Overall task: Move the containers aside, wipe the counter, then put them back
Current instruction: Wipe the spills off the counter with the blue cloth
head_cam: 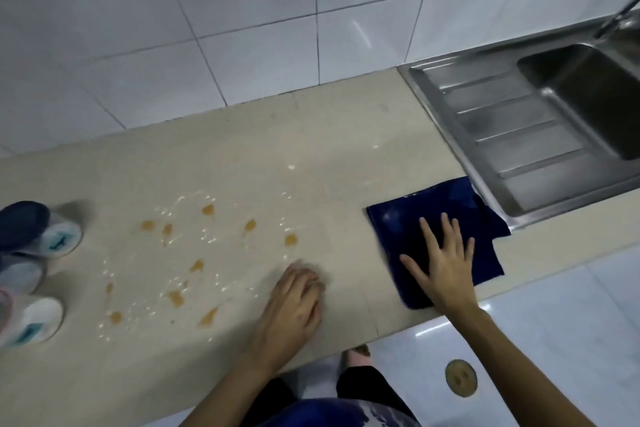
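A beige counter (242,156) carries orange-brown drops and wet streaks (180,253) left of centre. A dark blue cloth (408,218) lies flat near the front edge, beside the sink. My right hand (441,263) rests palm down on the cloth with fingers spread. My left hand (294,302) lies on the bare counter just right of the spill, fingers loosely curled, holding nothing. Three containers stand at the far left edge: a dark-lidded one (38,229), a grey-lidded one (19,276) and a white one (33,321), all partly cut off.
A steel sink (588,104) with a ribbed drainboard (502,121) fills the right side, and a tap (620,15) shows above it. White wall tiles (242,21) rise behind the counter. Below the front edge is pale floor with a round drain (460,377).
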The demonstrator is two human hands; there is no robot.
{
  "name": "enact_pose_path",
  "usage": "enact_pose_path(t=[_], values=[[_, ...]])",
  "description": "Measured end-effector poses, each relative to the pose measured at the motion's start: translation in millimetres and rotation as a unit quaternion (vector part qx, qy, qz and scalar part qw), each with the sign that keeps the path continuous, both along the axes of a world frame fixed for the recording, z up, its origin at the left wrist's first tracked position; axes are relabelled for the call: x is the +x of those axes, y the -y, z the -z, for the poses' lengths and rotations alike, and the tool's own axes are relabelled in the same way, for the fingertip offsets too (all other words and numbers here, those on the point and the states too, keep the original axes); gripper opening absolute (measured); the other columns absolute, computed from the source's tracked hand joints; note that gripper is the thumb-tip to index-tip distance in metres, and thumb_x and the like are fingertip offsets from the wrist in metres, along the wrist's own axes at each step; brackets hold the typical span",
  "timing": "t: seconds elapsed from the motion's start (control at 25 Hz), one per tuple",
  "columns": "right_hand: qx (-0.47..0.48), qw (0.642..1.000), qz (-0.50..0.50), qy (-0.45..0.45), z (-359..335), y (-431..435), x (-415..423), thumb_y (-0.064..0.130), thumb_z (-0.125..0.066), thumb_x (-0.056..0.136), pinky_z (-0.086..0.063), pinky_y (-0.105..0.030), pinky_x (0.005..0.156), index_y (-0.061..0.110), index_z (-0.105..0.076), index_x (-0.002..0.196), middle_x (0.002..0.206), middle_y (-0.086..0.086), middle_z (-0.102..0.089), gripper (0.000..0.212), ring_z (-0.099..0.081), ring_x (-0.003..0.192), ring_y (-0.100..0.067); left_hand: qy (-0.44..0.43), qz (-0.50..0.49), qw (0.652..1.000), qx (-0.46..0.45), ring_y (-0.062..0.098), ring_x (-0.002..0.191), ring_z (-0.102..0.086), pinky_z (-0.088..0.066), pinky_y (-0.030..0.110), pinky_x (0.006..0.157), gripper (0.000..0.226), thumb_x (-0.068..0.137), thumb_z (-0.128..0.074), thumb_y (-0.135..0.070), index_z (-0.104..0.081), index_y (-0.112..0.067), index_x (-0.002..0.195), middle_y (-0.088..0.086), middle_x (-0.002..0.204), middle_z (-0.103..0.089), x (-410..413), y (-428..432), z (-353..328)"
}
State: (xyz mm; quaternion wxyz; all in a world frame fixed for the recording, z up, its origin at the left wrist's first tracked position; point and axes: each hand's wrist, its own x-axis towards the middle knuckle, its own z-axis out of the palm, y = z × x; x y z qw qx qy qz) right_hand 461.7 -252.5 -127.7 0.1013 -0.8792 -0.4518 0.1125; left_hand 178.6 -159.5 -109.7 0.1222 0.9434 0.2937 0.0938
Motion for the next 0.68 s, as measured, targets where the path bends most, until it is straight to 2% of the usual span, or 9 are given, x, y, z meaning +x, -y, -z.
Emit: enact_pose_path(t=[0.08, 0.24, 0.36, 0.44, 0.6, 0.68], values=[[-0.06, 0.997, 0.027, 0.028, 12.5, 0.4, 21.2, 0.083, -0.03, 0.076, 0.001, -0.069, 0.111, 0.034, -0.006, 0.152, 0.162, -0.014, 0.0, 0.094, 0.009, 0.148, -0.039, 0.005, -0.009, 1.0, -0.001, 0.015, 0.112, -0.051, -0.011, 0.028, 0.123, 0.024, 0.089, -0.05, -0.022, -0.068, -0.014, 0.103, 0.001, 0.108, -0.066, 13.2, -0.3, 4.3], [-0.079, 0.996, 0.009, 0.041, 22.8, -0.6, 25.1, 0.09, -0.015, 0.071, -0.002, -0.075, 0.108, 0.04, -0.004, 0.15, 0.162, -0.014, -0.002, 0.094, 0.008, 0.147, -0.041, 0.004, -0.056, 0.998, -0.009, 0.015, 0.115, -0.047, -0.017, 0.031, 0.12, 0.027, 0.09, -0.052, -0.023, -0.067, -0.013, 0.109, 0.002, 0.112, -0.064, 16.4, 2.1, 10.4], [-0.092, 0.995, -0.008, 0.033, 20.7, -3.2, 21.0, 0.089, -0.013, 0.072, -0.004, -0.077, 0.108, 0.041, -0.003, 0.15, 0.162, -0.014, -0.003, 0.092, 0.006, 0.146, -0.043, 0.014, -0.086, 0.996, -0.019, 0.016, 0.116, -0.047, -0.024, 0.035, 0.117, 0.029, 0.088, -0.054, -0.02, -0.066, -0.011, 0.113, 0.005, 0.114, -0.065, 0.8, 6.4, 13.5], [-0.094, 0.994, -0.055, 0.03, 17.2, -5.8, 2.0, 0.087, -0.015, 0.074, -0.004, -0.078, 0.107, 0.039, -0.004, 0.151, 0.162, -0.015, -0.002, 0.091, 0.007, 0.146, -0.044, 0.035, -0.116, 0.992, -0.032, 0.016, 0.119, -0.045, -0.024, 0.034, 0.116, 0.034, 0.087, -0.053, -0.019, -0.063, -0.01, 0.118, 0.006, 0.117, -0.064, -12.7, 8.7, 13.5], [-0.091, 0.975, -0.2, 0.039, 16.3, -24.7, -86.6, 0.083, -0.022, 0.078, -0.009, -0.078, 0.106, 0.034, -0.012, 0.152, 0.161, -0.018, -0.007, 0.089, 0.003, 0.146, -0.047, 0.052, -0.154, 0.985, -0.051, 0.016, 0.121, -0.044, -0.027, 0.036, 0.114, 0.039, 0.085, -0.05, -0.018, -0.058, -0.01, 0.123, 0.007, 0.121, -0.062, -48.2, 10.9, 13.9], [-0.083, 0.967, -0.239, 0.038, 18.1, -44.4, -140.2, 0.082, -0.024, 0.079, -0.01, -0.078, 0.106, 0.033, -0.014, 0.151, 0.161, -0.018, -0.008, 0.088, 0.002, 0.145, -0.048, 0.054, -0.182, 0.981, -0.044, 0.016, 0.122, -0.044, -0.031, 0.038, 0.111, 0.037, 0.086, -0.05, -0.019, -0.059, -0.01, 0.122, 0.007, 0.122, -0.061, -72.0, 7.2, 13.3]])
